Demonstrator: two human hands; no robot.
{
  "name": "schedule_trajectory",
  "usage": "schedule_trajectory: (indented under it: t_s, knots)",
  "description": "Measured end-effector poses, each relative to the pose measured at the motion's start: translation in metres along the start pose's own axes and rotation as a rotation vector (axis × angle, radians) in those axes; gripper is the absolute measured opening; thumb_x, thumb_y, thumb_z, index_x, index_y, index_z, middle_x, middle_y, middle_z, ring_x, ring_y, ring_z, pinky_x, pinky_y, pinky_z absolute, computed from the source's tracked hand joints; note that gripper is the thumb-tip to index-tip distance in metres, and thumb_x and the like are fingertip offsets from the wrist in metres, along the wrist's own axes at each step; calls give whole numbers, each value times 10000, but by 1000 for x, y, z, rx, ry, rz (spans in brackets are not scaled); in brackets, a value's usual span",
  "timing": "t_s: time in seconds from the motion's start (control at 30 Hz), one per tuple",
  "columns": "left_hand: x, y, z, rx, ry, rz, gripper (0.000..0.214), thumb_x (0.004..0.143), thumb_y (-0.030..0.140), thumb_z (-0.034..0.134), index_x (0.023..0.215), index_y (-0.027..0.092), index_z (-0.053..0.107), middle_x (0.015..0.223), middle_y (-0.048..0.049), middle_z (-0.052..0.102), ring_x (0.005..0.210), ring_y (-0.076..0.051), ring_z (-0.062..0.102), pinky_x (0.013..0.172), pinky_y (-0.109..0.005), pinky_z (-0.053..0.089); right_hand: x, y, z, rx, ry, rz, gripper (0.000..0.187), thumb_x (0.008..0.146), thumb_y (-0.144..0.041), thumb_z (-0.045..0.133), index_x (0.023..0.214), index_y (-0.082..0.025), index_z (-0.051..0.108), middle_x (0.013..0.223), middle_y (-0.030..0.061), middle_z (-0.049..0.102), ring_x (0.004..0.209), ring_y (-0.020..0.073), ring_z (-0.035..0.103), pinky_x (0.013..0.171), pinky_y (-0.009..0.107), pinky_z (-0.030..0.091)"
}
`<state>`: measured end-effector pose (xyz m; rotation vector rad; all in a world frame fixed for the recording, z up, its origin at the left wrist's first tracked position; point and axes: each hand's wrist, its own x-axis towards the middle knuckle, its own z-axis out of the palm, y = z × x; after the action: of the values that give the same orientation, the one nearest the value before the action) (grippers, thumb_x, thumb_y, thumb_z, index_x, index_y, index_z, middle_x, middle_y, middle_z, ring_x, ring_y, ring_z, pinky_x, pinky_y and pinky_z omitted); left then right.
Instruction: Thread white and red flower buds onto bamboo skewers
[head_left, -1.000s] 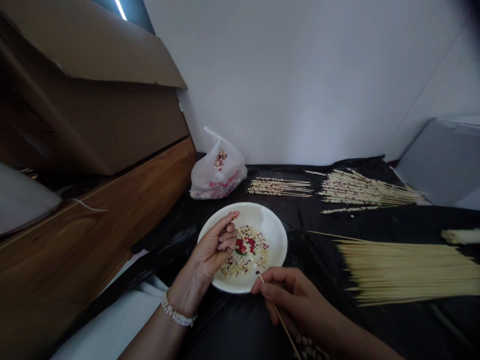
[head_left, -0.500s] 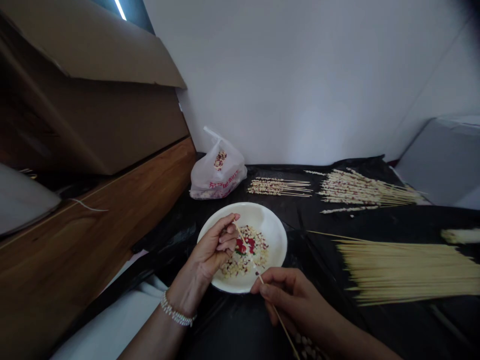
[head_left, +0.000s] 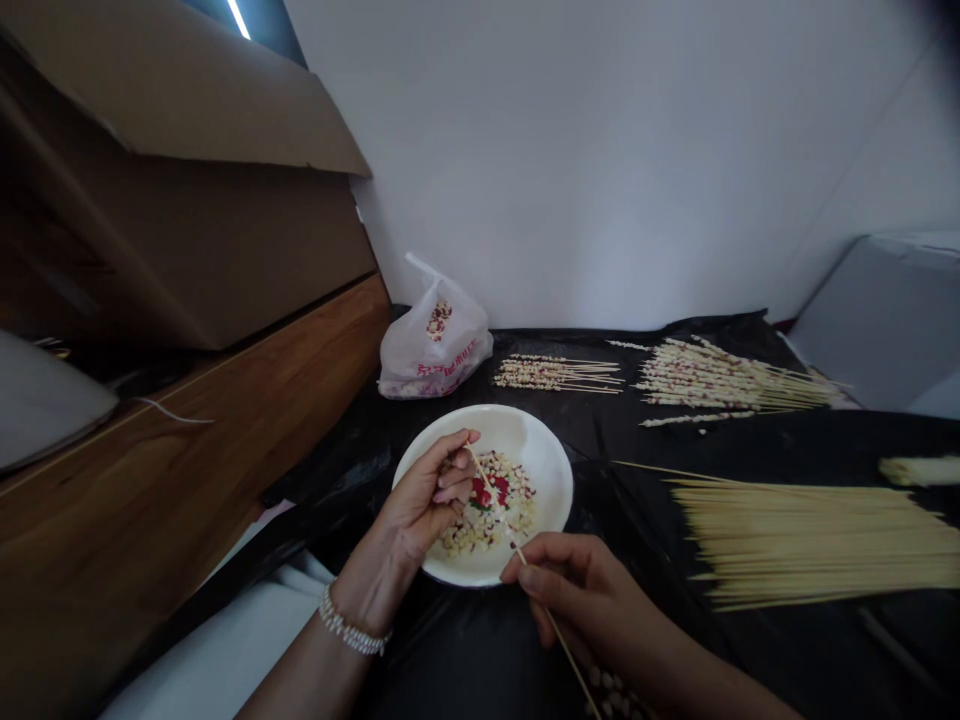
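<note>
A thin wooden skewer point(head_left: 564, 645) slants across the white bowl point(head_left: 553, 470), with a few pale kernels on its upper part. My left hand point(head_left: 435, 490), above the bowl's left side, is closed with the thumb and index finger pinching at the skewer's upper end. At the bowl's near right rim, my right hand point(head_left: 577, 585) grips the skewer lower down, its long end pointing toward me. Loose cream and dark-red kernels that look like corn point(head_left: 469, 535) lie in the bowl over a red and green printed pattern.
Behind the bowl stands a knotted plastic bag point(head_left: 435, 350) of kernels. Threaded skewers lie in a small bundle point(head_left: 555, 374) and a larger pile point(head_left: 697, 375). Bare skewers point(head_left: 817, 540) are spread at right on black sheeting point(head_left: 600, 440). A cardboard box point(head_left: 187, 220) stands at left.
Both hands keep almost the same grip and place on the skewer. The whole view has shifted very slightly.
</note>
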<state>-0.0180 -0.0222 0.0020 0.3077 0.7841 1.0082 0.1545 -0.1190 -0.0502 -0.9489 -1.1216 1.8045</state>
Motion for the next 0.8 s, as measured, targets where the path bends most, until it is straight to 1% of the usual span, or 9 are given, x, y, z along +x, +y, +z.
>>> schedule_trajectory:
  t_s: [0.17,0.27,0.37,0.47,0.57,0.7,0.8]
  knots:
    - [1,-1,-1,-8,2,20,148,908,44,563,780,118,576,578,75,389,363,3,309,320,-129,187,-1,-7,0,19,21,30,416,822,-560,747,854,-148,701,479,-64,547,337,29,291,355,183,158]
    - [2,-1,-3,-55,-10,25,119,926,31,542,867,117,601,589,75,400,369,-6,337,330,-128,207,-3,-12,-1,54,19,43,409,825,-550,754,885,-146,732,486,-65,536,353,27,283,363,181,148]
    - [3,1,-5,-129,-20,-1,151,949,36,517,850,127,585,584,76,393,369,-10,347,335,-124,215,-2,-13,-2,79,-2,51,385,835,-537,754,891,-155,749,492,-60,538,355,29,286,359,185,141]
    - [3,2,-6,-197,-42,-48,209,988,104,493,788,130,548,583,72,397,366,-7,344,334,-124,226,-1,-11,-4,87,-7,50,359,856,-521,744,905,-166,757,497,-60,539,359,31,290,361,183,149]
    - [3,2,-7,-227,-66,-52,235,1018,162,462,805,116,551,611,58,430,378,-1,356,341,-119,248,0,-10,-5,74,-10,43,348,867,-511,736,904,-167,762,495,-60,541,358,29,294,366,181,159]
    - [5,0,-8,-158,-56,-16,233,1005,123,482,782,118,550,593,69,412,374,4,352,345,-116,251,0,-11,-5,68,0,32,354,865,-515,736,896,-163,761,496,-57,546,362,29,297,371,180,161]
    - [7,-2,-9,-71,-64,34,230,979,118,539,749,120,548,589,67,433,377,8,352,349,-119,255,-1,-12,-3,69,6,26,377,843,-532,749,879,-157,755,482,-62,537,358,29,283,368,180,155]
